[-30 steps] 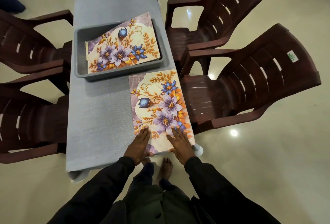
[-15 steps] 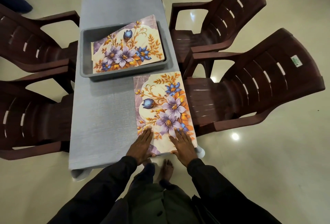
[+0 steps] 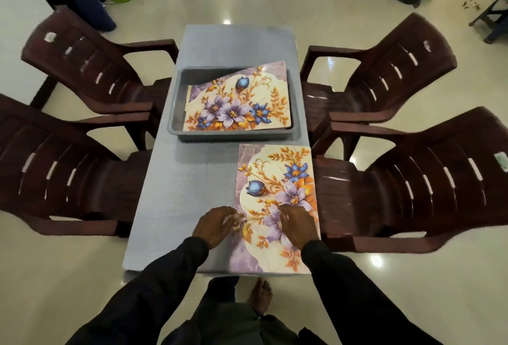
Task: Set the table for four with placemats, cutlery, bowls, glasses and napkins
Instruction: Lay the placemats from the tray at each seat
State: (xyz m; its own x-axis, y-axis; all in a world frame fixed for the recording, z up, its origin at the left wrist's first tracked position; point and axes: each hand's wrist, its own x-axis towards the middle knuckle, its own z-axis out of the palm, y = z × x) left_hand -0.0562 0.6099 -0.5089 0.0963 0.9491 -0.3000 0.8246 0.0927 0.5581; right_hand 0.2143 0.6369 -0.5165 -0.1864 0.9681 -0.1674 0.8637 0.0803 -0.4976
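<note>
Right hand (image 3: 298, 226) is lying palm-down on the floral placemat (image 3: 277, 177), fingers loose and not gripping anything. Left hand (image 3: 217, 225) is sitting at the mat's left edge with its fingers curled and the tips touching it. It's blurry though, so I can't tell if it's actually pinching.

The mat is lying on the near right part of the grey-clothed table (image 3: 178, 193), just in front of a grey tub (image 3: 176, 102). The tub is holding another placemat (image 3: 239, 102), and that one is hiding the tub's floor. A small sticker (image 3: 501, 162) is showing on the near right chair (image 3: 439, 179), too smeared to read.
</note>
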